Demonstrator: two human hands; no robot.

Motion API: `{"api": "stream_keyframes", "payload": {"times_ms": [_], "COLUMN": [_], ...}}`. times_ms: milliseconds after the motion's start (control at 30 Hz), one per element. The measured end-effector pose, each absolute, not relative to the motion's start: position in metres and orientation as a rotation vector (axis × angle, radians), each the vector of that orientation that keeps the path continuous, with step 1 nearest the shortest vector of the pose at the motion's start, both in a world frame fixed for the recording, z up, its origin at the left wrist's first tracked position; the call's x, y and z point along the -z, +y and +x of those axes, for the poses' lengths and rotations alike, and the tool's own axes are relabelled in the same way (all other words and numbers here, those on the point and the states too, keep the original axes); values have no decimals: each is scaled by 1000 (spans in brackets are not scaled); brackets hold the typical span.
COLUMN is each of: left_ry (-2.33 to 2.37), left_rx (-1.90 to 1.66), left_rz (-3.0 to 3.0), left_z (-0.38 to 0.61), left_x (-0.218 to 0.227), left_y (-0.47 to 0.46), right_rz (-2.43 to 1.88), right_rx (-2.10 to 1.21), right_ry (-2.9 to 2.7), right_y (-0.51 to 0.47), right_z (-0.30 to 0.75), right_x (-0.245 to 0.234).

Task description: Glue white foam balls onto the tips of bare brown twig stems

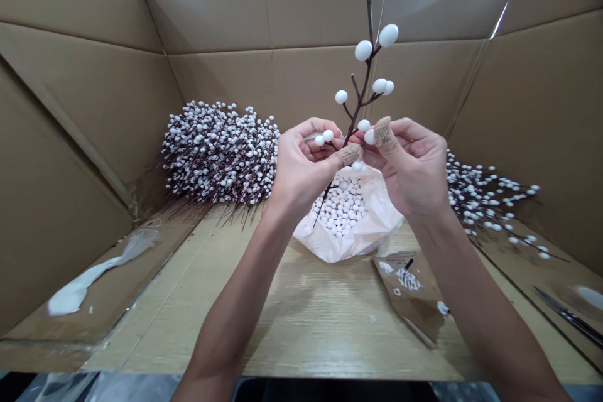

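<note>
An artificial berry branch [360,100] with a dark brown stem and white berries stands upright in front of me, leaning slightly right at its top. My left hand [306,160] is closed, pinching its lower stem between thumb and fingers. My right hand [412,163] is closed on a white berry [369,137] at a side twig, close to the left fingertips. Both thumbs wear tan fabric wraps. Several twigs carry berries, while the top tip and one short twig are bare. Below the hands lies an open white plastic bag [330,248] of loose white berries.
A big heap of berry branches [221,151] lies at the back left; a smaller pile of branches [490,198] is on the right. A glue-smeared cardboard piece [424,314], a white glue bag [70,292], scissors [568,314] and a tape roll [588,295] lie around. Cardboard walls [217,12] enclose the table.
</note>
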State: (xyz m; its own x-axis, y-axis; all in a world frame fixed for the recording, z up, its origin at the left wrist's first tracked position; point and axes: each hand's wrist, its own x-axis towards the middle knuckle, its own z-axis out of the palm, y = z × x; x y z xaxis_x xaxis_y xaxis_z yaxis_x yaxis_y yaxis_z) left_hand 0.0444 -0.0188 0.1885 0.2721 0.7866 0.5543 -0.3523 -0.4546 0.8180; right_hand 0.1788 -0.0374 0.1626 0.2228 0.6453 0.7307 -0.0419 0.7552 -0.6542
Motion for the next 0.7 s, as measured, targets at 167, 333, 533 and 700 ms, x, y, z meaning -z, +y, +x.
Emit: {"api": "stream_keyframes", "payload": {"times_ms": [167, 333, 533, 700], "left_ry": [407, 436, 419, 426], "left_rx": [-1419, -1430, -1461, -1473], "left_rz": [1504, 1490, 1488, 1479], "left_z": [45, 46, 47, 49], "left_x": [-188, -188, -186, -184], "left_y": [-19, -20, -17, -16], "right_rz": [-547, -527, -507, -504], "right_rx": [-519, -532, -533, -514], "right_ry": [-1223, -1199, -1199, -1210], "right_y": [-36, -34, -33, -32], "right_z": [176, 175, 174, 175], "right_x": [-162, -161, -160, -160]}}
